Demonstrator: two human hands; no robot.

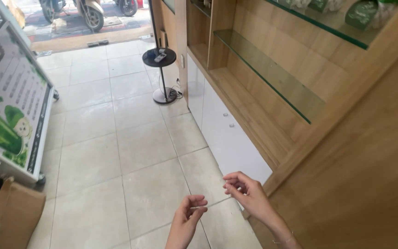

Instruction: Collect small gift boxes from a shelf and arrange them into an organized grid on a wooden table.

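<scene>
Above the tiled floor (116, 152), left hand (187, 216) and right hand (247, 191) hover loosely curled (nothing visibly gripped), beside white cabinets (226, 133).

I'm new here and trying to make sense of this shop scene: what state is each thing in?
Left hand: empty, fingers loosely curled.
Right hand: empty as far as shows, fingers curled.
White lower cabinet doors: shut.
Long glass shelf in the wooden wall unit: bare.
Small round black stand table: upright, small objects on top.
Green-and-white menu board on wheels: standing, tilted.
</scene>
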